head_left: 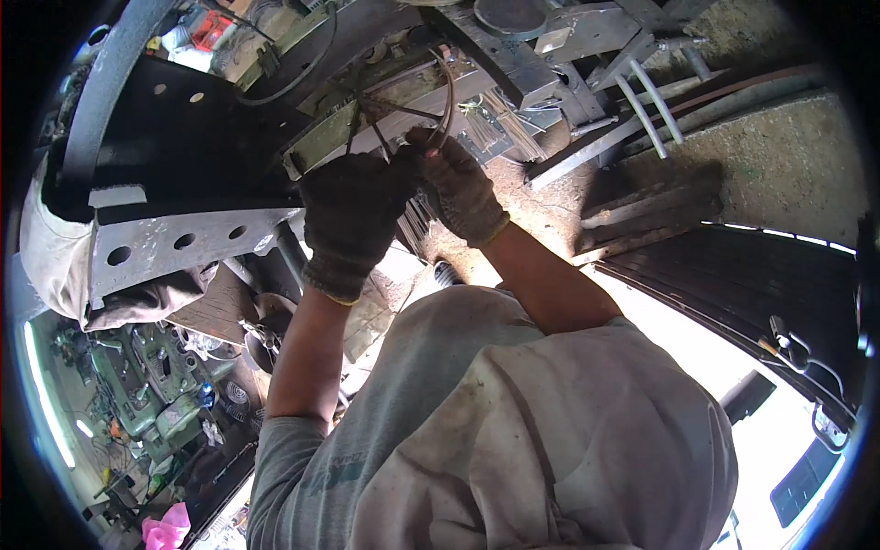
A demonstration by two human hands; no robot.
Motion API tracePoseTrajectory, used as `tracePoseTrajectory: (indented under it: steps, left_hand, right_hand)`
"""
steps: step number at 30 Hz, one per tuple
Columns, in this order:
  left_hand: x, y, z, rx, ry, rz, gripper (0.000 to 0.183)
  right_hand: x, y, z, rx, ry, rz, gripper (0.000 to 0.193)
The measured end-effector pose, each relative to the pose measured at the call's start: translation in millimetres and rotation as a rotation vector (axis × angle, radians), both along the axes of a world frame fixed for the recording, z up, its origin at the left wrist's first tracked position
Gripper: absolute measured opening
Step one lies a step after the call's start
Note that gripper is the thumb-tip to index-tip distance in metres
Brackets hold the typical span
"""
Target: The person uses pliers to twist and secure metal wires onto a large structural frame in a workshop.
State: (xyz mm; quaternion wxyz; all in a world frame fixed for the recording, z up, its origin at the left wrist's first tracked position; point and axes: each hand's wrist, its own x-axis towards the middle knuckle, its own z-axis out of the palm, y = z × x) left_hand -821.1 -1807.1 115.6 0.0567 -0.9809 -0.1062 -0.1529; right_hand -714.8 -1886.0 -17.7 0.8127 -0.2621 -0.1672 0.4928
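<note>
Both of my hands wear dirty knit work gloves and are raised close together at the edge of a metal workbench. My right hand (460, 191) is closed with its fingertips pinching a thin curved metal strip (449, 96), which arcs upward and away from me. Beside it, my left hand (353, 211) shows mostly its dark back, with the fingers curled in toward the right hand; what they grip is hidden. Just past the left hand, several thin dark rods (353, 126) meet like spokes above the bench.
A grey metal beam with round holes (183, 241) stands at the left, cloth draped at its end. Thin rods (507, 124) lie in a bundle beyond my right hand. Metal bars (651, 110) jut out at the far right. Machinery (137, 385) fills the lower left.
</note>
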Motion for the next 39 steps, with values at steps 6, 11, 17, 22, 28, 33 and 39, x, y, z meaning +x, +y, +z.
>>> tracePoseTrajectory:
  steps: [6,11,17,22,28,33,39]
  left_hand:
    - [13,-11,-10,-0.075,-0.092,0.029,0.027]
    - [16,-11,-14,-0.240,-0.187,0.009,0.025]
    - [14,-6,-11,-0.330,-0.204,0.066,0.035]
    - [16,-1,2,-0.330,-0.117,0.023,0.033]
    - [13,28,-5,-0.130,-0.068,-0.096,0.026]
    - [14,5,-13,-0.073,-0.114,-0.003,0.023]
    - [28,-3,-32,-0.093,-0.217,0.025,0.026]
  right_hand:
    - [24,-10,5,0.016,0.018,0.141,0.054]
    - [47,-19,16,-0.028,-0.047,0.288,0.047]
    - [41,-14,8,0.155,-0.057,0.276,0.046]
    - [30,-4,-10,0.039,-0.005,0.159,0.033]
    - [7,7,-3,-0.066,-0.138,-0.071,0.021]
    - [31,-21,34,-0.402,-0.594,0.058,0.031]
    - [56,-21,38,-0.458,-0.496,0.133,0.032]
